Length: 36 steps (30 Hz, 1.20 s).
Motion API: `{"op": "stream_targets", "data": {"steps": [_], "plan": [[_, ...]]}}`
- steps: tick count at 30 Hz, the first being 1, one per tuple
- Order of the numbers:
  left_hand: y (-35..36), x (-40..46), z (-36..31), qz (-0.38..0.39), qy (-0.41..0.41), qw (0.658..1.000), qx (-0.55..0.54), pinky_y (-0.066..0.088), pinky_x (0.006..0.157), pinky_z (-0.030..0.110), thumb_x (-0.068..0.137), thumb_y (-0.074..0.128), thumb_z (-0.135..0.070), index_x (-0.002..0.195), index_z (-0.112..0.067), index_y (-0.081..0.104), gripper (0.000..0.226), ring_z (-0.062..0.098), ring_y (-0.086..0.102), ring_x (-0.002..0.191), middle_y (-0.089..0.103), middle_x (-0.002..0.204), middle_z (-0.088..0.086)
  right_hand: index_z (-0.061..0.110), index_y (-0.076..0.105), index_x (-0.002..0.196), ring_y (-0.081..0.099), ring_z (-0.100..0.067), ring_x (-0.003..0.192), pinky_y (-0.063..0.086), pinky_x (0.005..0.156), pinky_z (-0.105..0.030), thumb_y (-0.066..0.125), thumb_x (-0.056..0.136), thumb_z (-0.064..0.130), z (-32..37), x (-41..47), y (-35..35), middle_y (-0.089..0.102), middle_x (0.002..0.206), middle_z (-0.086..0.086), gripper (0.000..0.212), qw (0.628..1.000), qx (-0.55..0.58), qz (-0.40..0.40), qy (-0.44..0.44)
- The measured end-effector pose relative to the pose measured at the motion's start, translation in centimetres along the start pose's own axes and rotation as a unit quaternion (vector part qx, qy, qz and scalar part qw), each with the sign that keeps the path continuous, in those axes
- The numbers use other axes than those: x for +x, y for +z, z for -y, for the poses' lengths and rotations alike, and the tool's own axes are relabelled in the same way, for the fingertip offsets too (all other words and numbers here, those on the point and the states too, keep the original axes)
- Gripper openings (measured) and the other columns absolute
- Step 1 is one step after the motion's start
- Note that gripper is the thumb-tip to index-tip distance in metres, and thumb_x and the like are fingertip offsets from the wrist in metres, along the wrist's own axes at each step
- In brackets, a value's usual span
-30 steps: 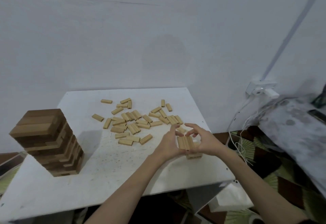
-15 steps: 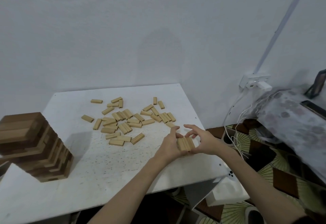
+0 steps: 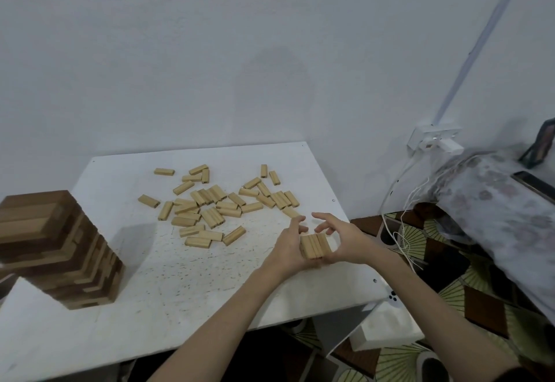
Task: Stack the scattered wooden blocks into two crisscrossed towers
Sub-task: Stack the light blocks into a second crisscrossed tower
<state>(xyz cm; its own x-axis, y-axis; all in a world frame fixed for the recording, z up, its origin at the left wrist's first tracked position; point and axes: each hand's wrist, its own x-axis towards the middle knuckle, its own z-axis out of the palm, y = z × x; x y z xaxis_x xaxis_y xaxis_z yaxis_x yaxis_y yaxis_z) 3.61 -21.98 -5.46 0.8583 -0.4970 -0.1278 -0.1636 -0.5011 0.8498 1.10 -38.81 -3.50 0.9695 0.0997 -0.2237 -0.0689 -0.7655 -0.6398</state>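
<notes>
A small stack of light wooden blocks (image 3: 314, 246) stands near the right edge of the white table (image 3: 186, 285), its top layer three blocks side by side. My left hand (image 3: 289, 245) presses against the stack's left side, and my right hand (image 3: 342, 240) cups its right side with fingers spread above it. Several loose light blocks (image 3: 210, 201) lie scattered across the far middle of the table. A tall crisscrossed tower of darker and lighter blocks (image 3: 57, 249) stands at the table's left.
A white wall rises right behind the table. To the right are a wall socket with plugs (image 3: 435, 141), dangling white cables (image 3: 399, 225), and a covered surface (image 3: 504, 219) with a phone on it. Below the table's right corner sits a white box (image 3: 387, 327) on a patterned floor.
Both hands stay around the small stack. My right hand's fingers have opened and spread a little above it. The view has shifted, so the table and dark tower sit differently in frame.
</notes>
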Motion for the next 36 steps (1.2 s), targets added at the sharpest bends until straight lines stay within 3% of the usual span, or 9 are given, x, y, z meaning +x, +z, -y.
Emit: {"op": "stream_targets", "data": {"steps": [4,8,17,23,31,36], "plan": [[-0.29,0.0,0.82,0.012,-0.005,0.999,0.047,0.035,0.101,0.03,0.061,0.087,-0.024,0.145,-0.019,0.017,0.109,0.019,0.041,0.127,0.044,0.138,0.006,0.031,0.022,0.147,0.04,-0.013,0.113,0.035,0.089,-0.025,0.084,0.067,0.013,0.1,-0.17,-0.4,0.048,0.127,0.005,0.103,0.999,-0.043,0.027,0.017],[-0.3,-0.06,1.16,0.007,-0.006,0.999,0.05,0.032,0.096,0.025,0.065,0.085,-0.024,0.145,-0.018,0.017,0.105,0.019,0.042,0.126,0.047,0.137,0.007,0.031,0.022,0.147,0.039,-0.013,0.113,0.037,0.092,-0.028,0.083,0.069,0.012,0.26,-0.21,-0.41,0.049,0.128,0.005,0.101,0.997,-0.067,0.026,0.02],[-0.06,0.18,1.12,0.0,-0.002,0.999,0.032,0.036,0.09,0.022,0.067,0.084,-0.023,0.144,-0.015,0.018,0.101,0.018,0.049,0.119,0.054,0.129,0.006,0.027,0.027,0.146,0.042,-0.015,0.112,0.036,0.091,-0.028,0.082,0.068,0.011,0.02,0.13,-0.11,0.051,0.114,0.009,0.097,0.997,-0.07,0.013,-0.002],[0.16,0.27,0.94,-0.011,0.01,0.999,0.029,0.038,0.098,0.028,0.063,0.086,-0.03,0.144,-0.017,0.018,0.108,0.017,0.047,0.121,0.051,0.132,0.005,0.031,0.025,0.146,0.041,-0.015,0.113,0.037,0.095,-0.033,0.085,0.065,0.02,0.17,0.24,0.11,0.052,0.119,0.009,0.101,0.997,-0.076,0.011,-0.019],[0.36,0.48,0.96,-0.014,0.016,0.999,0.025,0.038,0.09,0.023,0.063,0.086,-0.03,0.144,-0.016,0.019,0.107,0.015,0.049,0.116,0.054,0.127,0.004,0.031,0.028,0.144,0.043,-0.016,0.112,0.037,0.094,-0.034,0.085,0.065,0.022,0.2,0.55,0.39,0.057,0.118,0.006,0.098,0.997,-0.078,0.001,-0.029],[0.43,0.76,1.11,-0.01,0.01,0.999,0.039,0.041,0.092,0.027,0.061,0.087,-0.028,0.144,-0.016,0.019,0.108,0.016,0.05,0.115,0.054,0.126,0.004,0.029,0.025,0.146,0.04,-0.014,0.11,0.037,0.093,-0.034,0.084,0.066,0.019,0.36,0.32,0.09,0.053,0.121,0.004,0.1,0.996,-0.083,0.016,-0.016]]}}
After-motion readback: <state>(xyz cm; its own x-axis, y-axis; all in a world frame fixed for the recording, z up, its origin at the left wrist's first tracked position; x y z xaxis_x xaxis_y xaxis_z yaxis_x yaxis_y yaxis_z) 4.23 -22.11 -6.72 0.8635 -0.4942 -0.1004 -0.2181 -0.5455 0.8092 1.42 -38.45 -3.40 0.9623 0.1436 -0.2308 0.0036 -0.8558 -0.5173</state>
